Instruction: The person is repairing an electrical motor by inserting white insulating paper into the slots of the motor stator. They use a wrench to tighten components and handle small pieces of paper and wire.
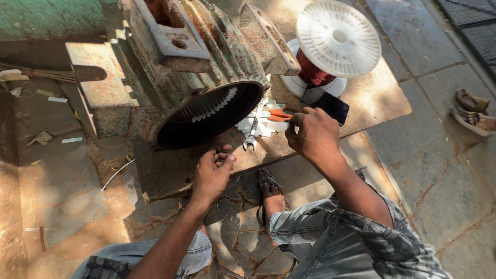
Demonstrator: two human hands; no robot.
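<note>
Nearest the camera, the left hand (213, 173) rests palm-down on the board's (165, 181) edge, fingers loosely curled and holding nothing, likely to steady the person. Just beyond, the right hand (310, 135) has its fingers pinched on orange-handled scissors (278, 114), which point left over white paper strips (261, 124) beside a spanner (252, 135). Farther off, the rusty motor housing (191, 67) lies on its side, its axis slanting toward the hands, its open bore facing them. A copper wire spool (330, 44) stands behind.

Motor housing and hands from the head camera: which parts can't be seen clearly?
- Motor housing: top cut off by the frame edge; bore in deep shadow.
- Right hand: fingertips hidden behind the knuckles.
- Copper wire spool: winding mostly hidden by its white flange.
- Sandals: cut off at the right edge.
</note>
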